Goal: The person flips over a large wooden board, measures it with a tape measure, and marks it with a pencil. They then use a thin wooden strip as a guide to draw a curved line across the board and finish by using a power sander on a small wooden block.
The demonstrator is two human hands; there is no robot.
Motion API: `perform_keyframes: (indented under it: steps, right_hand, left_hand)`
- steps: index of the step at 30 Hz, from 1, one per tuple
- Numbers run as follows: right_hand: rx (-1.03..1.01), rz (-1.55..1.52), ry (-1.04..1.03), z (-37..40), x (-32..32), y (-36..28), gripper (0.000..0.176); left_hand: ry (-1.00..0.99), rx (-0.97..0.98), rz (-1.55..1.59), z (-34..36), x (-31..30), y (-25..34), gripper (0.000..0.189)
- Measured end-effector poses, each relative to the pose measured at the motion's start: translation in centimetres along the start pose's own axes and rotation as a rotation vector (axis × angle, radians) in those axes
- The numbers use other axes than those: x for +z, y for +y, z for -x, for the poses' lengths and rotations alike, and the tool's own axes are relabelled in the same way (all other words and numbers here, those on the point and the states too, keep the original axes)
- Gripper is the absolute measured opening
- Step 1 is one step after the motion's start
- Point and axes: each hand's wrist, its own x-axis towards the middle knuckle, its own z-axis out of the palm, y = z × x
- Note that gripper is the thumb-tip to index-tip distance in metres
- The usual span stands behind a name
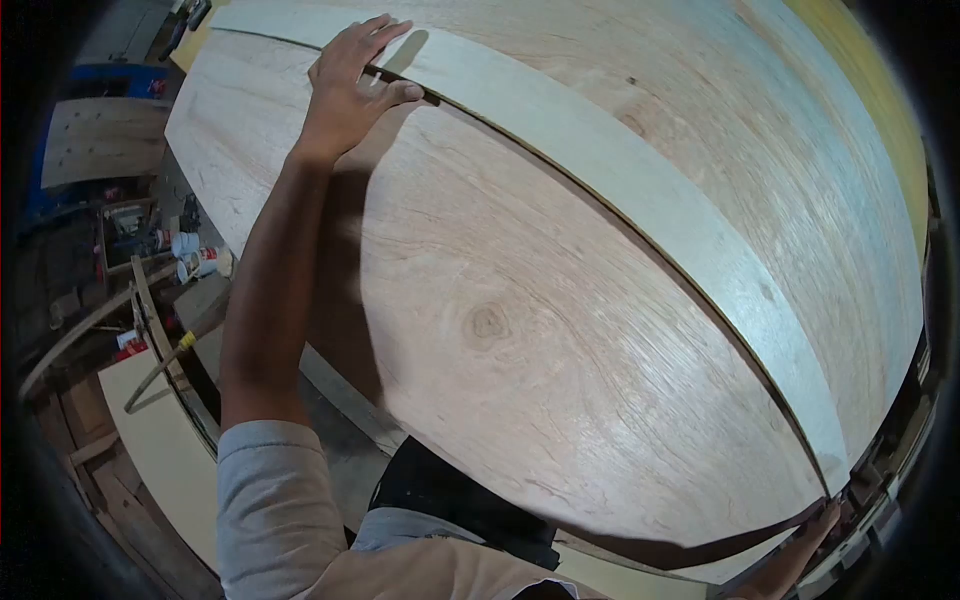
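A large plywood sheet [480, 320] with visible grain and a knot lies in front of me. Across it runs a long, pale wooden strip [640, 170], which looks curved in this wide view and casts a thin shadow along its near edge. My left hand [350, 90] rests at the strip's upper left part, fingers stretched over it and thumb apart by its near edge. At the lower right corner, my right hand [812, 535] has its fingers closed at the strip's far end; the hand is partly cut off by the view.
Left of the sheet are white buckets [195, 262], a hammer-like tool with a yellow band [186, 341] and a pale board [160, 440]. A perforated wooden panel [105, 140] stands farther back. Stacked wood [890, 480] lies beyond the right edge.
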Motion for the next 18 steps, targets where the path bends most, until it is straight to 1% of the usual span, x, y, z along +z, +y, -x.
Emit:
perform_keyframes:
  steps: [2, 4, 5, 7, 8, 10, 11, 13, 14, 15, 16, 17, 18]
  right_hand:
    - [0.013, -0.051, -0.002, 0.5, 0.4, -0.1, 0.049]
    - [0.035, -0.101, -0.006, 1.5, 0.7, 0.1, 0.050]
    - [0.028, -0.104, -0.010, 2.2, 0.1, 0.4, 0.050]
    - [-0.231, 0.136, -0.207, 2.8, -1.5, 0.6, 0.041]
    - [-0.237, 0.132, -0.206, 2.5, -1.1, 0.4, 0.041]
    - [-0.349, 0.399, -0.246, 2.4, -1.5, 0.6, 0.041]
    - [-0.400, 0.538, -0.261, 2.2, -1.6, 0.5, 0.041]
    - [-0.493, 0.823, -0.287, 4.3, -0.4, -2.0, 0.041]
    - [-0.537, 0.965, -0.300, 5.3, -0.2, -2.7, 0.041]
    - [-0.579, 1.109, -0.314, 6.2, -0.5, -2.9, 0.042]
    - [-0.619, 1.250, -0.327, 5.6, -0.1, -3.9, 0.042]
    - [-0.657, 1.391, -0.338, 5.3, -0.9, -3.6, 0.042]
    - [-0.691, 1.535, -0.351, 8.0, 1.1, -6.0, 0.042]
  left_hand:
    - [0.001, -0.005, -0.053, -0.3, -0.1, 0.3, 0.071]
    - [0.006, 0.078, 0.059, -0.6, -0.1, -0.2, 0.068]
    - [0.011, 0.074, 0.054, -0.7, -0.1, -0.6, 0.068]
    - [-0.015, 0.073, 0.167, -1.0, 0.0, -1.5, 0.058]
    - [-0.008, 0.072, 0.164, -1.3, 0.0, -2.1, 0.058]
    - [0.005, 0.021, 0.235, -1.9, 0.1, -2.9, 0.047]
    - [0.006, 0.018, 0.240, -2.1, 0.5, -3.2, 0.047]
    - [0.137, 0.023, 0.124, -3.0, 1.0, -2.8, 0.030]
    - [-0.025, -0.027, 0.133, -3.0, 0.6, -3.4, 0.042]
    - [-0.027, -0.028, 0.142, -3.0, 0.8, -3.5, 0.042]
    - [-0.028, -0.031, 0.046, -3.1, 1.1, -3.5, 0.041]
    - [-0.028, -0.035, -0.050, -3.2, 1.3, -3.5, 0.041]
    - [-0.027, -0.050, -0.072, -3.2, 1.2, -3.3, 0.041]
